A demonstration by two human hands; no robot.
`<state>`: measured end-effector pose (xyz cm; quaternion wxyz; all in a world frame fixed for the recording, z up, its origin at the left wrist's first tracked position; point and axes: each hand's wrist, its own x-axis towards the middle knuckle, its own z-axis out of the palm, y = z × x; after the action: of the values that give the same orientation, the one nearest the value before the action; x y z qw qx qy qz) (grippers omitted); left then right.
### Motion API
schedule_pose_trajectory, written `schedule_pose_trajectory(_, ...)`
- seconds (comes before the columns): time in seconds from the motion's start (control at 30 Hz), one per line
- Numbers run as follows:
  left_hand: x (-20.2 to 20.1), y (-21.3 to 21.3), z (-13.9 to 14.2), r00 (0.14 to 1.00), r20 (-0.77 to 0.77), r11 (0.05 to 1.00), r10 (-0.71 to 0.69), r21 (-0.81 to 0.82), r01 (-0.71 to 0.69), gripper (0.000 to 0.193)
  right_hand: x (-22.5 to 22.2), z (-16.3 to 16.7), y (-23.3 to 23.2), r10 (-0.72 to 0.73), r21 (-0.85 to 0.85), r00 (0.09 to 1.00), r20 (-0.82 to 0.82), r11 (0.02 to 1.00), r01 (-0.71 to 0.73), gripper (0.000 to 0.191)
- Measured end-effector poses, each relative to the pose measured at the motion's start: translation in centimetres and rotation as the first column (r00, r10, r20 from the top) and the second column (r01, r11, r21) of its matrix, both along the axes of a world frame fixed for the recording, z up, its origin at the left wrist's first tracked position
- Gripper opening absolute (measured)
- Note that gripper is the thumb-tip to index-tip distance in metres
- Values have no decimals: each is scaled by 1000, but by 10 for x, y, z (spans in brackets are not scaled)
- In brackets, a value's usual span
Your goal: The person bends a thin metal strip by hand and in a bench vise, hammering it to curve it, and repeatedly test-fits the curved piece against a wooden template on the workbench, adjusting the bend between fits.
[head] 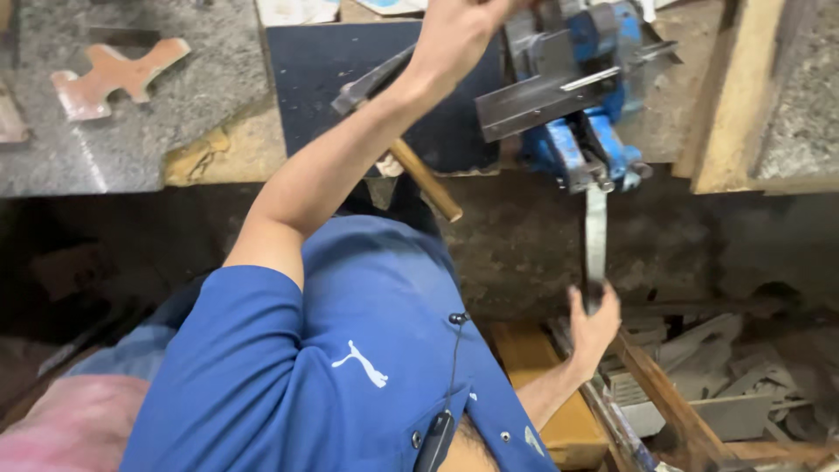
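A blue bench vise (pixel 577 87) is fixed at the bench edge, with a flat grey metal piece (pixel 533 100) sticking out of its jaws to the left. My left hand (pixel 454 35) reaches up to the top of the vise; its fingers run into the frame's top edge, so its grip is hidden. A steel handle bar (pixel 596 227) hangs down from the vise, and my right hand (pixel 596 323) grips its lower end. A hammer (pixel 424 179) with a wooden handle lies on a dark blue mat (pixel 315 79), partly behind my left forearm.
A rust-coloured cut metal shape (pixel 114 74) lies on the granite bench top (pixel 131 149) at the left. A pale wooden plank (pixel 743 96) stands to the right of the vise. Below, a wooden frame (pixel 664 393) holds several scrap metal pieces, beside a yellow block (pixel 542 367).
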<state>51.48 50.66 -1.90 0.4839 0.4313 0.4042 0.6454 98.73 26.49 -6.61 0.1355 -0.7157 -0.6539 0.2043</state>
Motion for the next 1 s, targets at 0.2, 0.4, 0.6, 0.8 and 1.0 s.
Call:
schedule_pose_trajectory(0.2, -44, -89, 46, 868, 473, 977, -153, -58, 204, 13, -175, 102, 99, 311, 410, 949, -58, 874, -262, 29)
schedule_pose_trajectory(0.4, -122, -179, 55, 718, 688, 956, -108, -126, 265, 15, -386, 175, 134, 690, 558, 657, -303, 687, -465, 36)
schedule_pose_trajectory(0.6, -234, -276, 26, 673, 735, 947, 80, -267, 178, 22, -548, 145, 99, 837, 495, 524, -155, 525, -692, 18)
schedule_pose_trajectory(0.8, -311, -366, -7, 843, -79, 765, 532, -381, -519, 30, -651, 58, 27, 853, 277, 475, -215, 520, -808, 15)
schedule_pose_trajectory(1.0, -335, -394, -29, 561, -660, 535, 501, -273, -799, 23, -701, 11, 5, 899, 253, 409, -156, 437, -863, 17)
